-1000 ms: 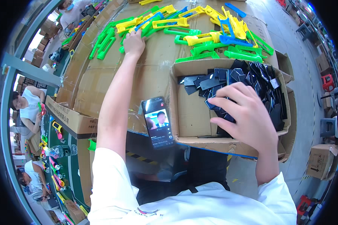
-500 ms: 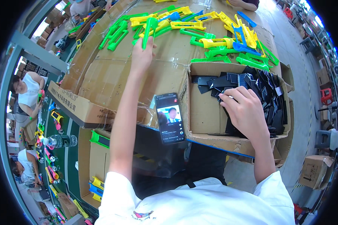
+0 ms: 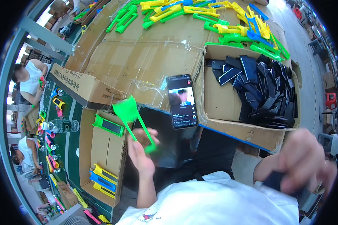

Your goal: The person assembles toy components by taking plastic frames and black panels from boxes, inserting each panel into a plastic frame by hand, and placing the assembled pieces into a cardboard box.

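Observation:
My left hand (image 3: 141, 152) grips the lower end of a green plastic frame (image 3: 128, 112), which has a wide flared top and two thin side rails around an open slot. It is held in the air near my body, slightly smeared by motion. Far to the right, my right hand (image 3: 302, 159) is blurred, its fingers closed around a dark flat panel (image 3: 275, 180) that shows partly below them. An open cardboard box (image 3: 218, 101) holds a heap of glossy black panels (image 3: 264, 90). Several green, yellow and blue frames (image 3: 199, 11) lie piled along the far side of the cardboard-covered table.
A smartphone (image 3: 182, 101) with a lit screen lies at the table's near edge. To the left, another carton (image 3: 101, 150) holds green, yellow and blue frames with dark panels in them. A water bottle (image 3: 62, 126) lies on a green bench, where other people sit.
My left hand has drawn the green frame from the far pile back toward my body. My right hand has left the box of black panels and moved right and nearer, carrying a panel.

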`<act>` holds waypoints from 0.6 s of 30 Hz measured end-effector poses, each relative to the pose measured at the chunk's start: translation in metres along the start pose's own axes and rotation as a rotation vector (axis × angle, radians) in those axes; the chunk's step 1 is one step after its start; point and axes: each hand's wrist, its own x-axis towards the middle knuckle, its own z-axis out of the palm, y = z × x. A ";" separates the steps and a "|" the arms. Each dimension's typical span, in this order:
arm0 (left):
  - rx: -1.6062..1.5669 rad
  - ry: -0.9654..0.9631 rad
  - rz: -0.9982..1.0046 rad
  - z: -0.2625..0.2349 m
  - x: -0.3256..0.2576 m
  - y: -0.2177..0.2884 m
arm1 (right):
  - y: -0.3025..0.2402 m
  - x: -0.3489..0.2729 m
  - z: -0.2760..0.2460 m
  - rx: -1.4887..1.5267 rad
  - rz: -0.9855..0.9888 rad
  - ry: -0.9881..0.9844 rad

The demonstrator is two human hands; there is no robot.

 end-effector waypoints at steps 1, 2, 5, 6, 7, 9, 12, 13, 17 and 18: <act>0.025 0.029 -0.021 -0.008 -0.024 -0.008 | -0.016 0.007 0.017 0.000 0.048 0.110; 0.028 0.032 -0.038 -0.010 -0.042 -0.018 | -0.034 -0.024 0.033 -0.010 -0.036 0.288; 0.020 0.056 -0.220 -0.034 -0.098 -0.053 | -0.045 0.048 0.046 0.022 0.371 0.100; 0.023 0.049 -0.274 -0.039 -0.112 -0.067 | -0.039 0.056 0.060 -0.052 0.319 0.179; 0.007 0.023 -0.303 -0.040 -0.120 -0.080 | -0.023 0.051 0.035 0.103 0.014 -0.103; 0.021 -0.019 -0.348 -0.044 -0.134 -0.102 | -0.024 0.047 0.054 0.012 -0.015 0.027; 0.024 -0.030 -0.383 -0.053 -0.142 -0.126 | -0.030 0.053 0.059 0.105 0.196 0.078; 0.025 -0.036 -0.388 -0.055 -0.141 -0.134 | -0.033 0.056 0.060 0.134 0.267 0.091; -0.019 -0.021 -0.456 -0.062 -0.137 -0.151 | -0.043 0.056 0.067 0.215 0.482 0.138; -0.037 -0.019 -0.487 -0.062 -0.135 -0.153 | -0.046 0.050 0.070 0.188 0.415 0.156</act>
